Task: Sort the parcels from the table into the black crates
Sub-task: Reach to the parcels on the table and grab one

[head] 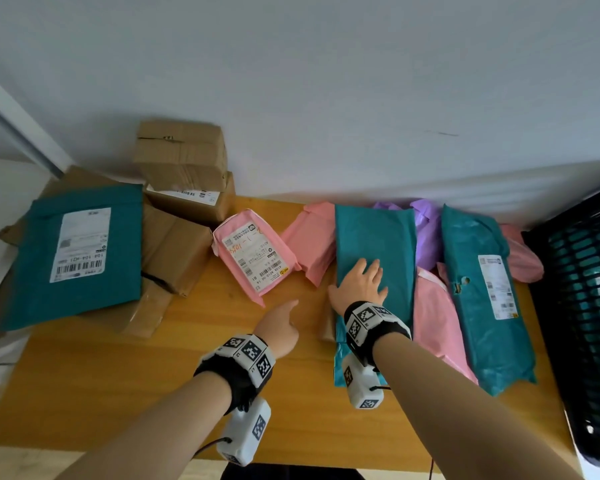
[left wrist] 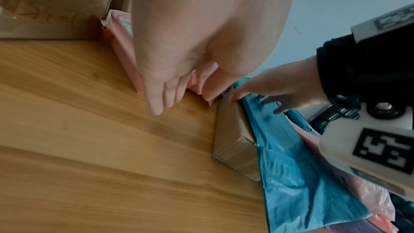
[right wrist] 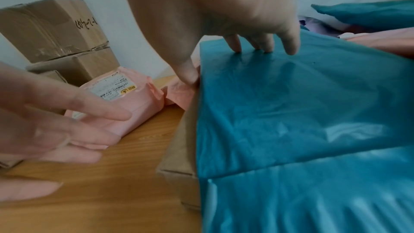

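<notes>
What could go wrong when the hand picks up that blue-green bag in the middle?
1. The right hand lies flat on the teal bag, not gripping; the slippery plastic could slide away.
2. A brown box sits under the bag's edge and might be dragged along.
3. The pink bags tucked beside it could shift toward the table edge.

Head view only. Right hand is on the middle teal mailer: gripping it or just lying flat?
Observer: Right wrist view shows the right hand with fingertips pressing on top of the teal mailer and the thumb at its left edge, not wrapped round it.
Operator: Anything under that mailer?
Observer: Yes, left wrist view shows a brown box beneath it, on the table.
Operator: Left hand holding anything?
Observer: No. The left hand has its fingers straight and holds nothing.
</notes>
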The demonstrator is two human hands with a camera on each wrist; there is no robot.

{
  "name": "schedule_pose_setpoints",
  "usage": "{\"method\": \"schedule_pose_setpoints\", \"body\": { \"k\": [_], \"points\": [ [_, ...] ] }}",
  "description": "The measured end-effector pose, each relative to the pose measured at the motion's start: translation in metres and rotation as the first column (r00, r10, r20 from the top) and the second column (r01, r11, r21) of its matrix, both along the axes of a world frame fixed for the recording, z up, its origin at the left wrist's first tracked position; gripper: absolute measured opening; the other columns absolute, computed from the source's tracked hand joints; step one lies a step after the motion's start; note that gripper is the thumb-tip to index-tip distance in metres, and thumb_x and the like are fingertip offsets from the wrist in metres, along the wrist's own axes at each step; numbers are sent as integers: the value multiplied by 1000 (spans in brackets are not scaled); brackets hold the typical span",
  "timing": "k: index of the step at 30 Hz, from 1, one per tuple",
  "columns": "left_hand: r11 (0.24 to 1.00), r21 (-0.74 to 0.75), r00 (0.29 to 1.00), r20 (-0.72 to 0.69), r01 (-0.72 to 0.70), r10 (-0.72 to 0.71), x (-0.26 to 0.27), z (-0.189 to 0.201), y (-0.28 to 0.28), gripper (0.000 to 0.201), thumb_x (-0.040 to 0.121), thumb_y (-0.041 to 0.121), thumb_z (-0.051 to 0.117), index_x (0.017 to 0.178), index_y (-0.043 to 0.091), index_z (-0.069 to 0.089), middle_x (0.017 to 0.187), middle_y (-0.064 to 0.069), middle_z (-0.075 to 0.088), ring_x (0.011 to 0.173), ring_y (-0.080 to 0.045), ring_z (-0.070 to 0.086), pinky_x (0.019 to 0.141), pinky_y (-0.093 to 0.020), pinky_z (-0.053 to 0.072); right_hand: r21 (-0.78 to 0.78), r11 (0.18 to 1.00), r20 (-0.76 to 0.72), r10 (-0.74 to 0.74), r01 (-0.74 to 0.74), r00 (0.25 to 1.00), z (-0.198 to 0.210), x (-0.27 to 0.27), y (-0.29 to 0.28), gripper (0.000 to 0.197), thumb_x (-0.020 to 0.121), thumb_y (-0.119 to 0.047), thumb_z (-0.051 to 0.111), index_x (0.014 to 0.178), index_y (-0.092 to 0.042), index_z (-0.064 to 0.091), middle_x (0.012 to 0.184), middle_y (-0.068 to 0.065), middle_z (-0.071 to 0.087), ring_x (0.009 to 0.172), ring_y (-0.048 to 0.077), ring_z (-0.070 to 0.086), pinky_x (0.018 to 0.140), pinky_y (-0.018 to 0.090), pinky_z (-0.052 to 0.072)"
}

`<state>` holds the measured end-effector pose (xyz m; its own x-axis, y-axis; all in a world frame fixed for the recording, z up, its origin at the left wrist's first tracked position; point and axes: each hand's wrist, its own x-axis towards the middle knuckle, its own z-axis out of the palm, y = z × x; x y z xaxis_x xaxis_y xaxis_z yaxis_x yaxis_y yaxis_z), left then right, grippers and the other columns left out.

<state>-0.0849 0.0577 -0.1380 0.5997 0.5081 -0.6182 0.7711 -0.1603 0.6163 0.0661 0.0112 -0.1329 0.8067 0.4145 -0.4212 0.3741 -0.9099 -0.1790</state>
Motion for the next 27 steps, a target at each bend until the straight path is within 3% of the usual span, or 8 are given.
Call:
{"method": "schedule_pose_setpoints", "body": {
  "k": [5,8,11,14,18,23,25,27],
  "points": [
    [1000,11,1000,-18,6,-6,-1,2,-3,58,96,4,39,149,24,26,153,-1,31,116,-25,56,85,-28,48,15,999,126,35,-37,991,-10,3,1,53,86,-26,54,131,-5,34,148,19,30,139,33,27,113,45,25],
    [1000,23,1000,-21,3,-2,-2,1,-6,58,96,4,40,148,25,27,152,-1,33,108,-24,60,73,-23,48,21,998,188,55,-60,981,-12,3,4,38,84,-21,53,116,-5,42,130,21,46,125,38,43,105,46,33],
    [1000,17,1000,-21,5,-5,-4,-2,-9,59,95,4,40,148,25,27,151,0,35,105,-24,61,61,-16,43,40,998,175,39,-47,984,-8,2,4,34,85,-15,49,116,-4,42,132,24,45,125,41,43,103,49,36],
    [1000,11,1000,-22,0,1,-6,-1,-13,59,95,3,40,148,24,27,151,-1,35,99,-22,62,61,-15,43,93,996,105,-16,7,994,1,0,1,41,92,-17,45,129,-4,34,149,20,29,137,41,30,103,52,38],
    [1000,12,1000,5,5,-5,-2,2,-19,58,96,4,39,149,22,26,146,-5,42,63,-5,52,41,-10,34,181,983,106,13,-32,994,25,1,-8,30,95,-15,43,122,-4,36,138,15,41,124,37,47,91,43,45],
    [998,57,999,44,9,-12,14,21,-25,57,96,2,41,149,18,26,150,-5,35,93,-15,59,61,-11,43,174,982,100,61,-78,993,74,11,-32,28,92,-4,41,121,-3,40,125,17,55,115,38,54,90,38,43],
    [997,78,998,69,7,-13,23,33,-28,56,96,2,42,148,16,28,149,-5,37,93,-16,59,63,-11,45,158,984,103,64,-80,993,91,17,-43,30,91,-4,44,121,-4,42,125,18,56,117,37,53,92,37,43],
    [991,134,995,90,22,-34,31,47,-31,53,96,4,42,147,14,30,146,-6,41,104,-21,59,78,-20,50,167,984,94,50,-66,994,106,23,-57,30,91,-5,46,121,-4,45,124,19,57,116,36,54,91,37,43]
  ]
}}
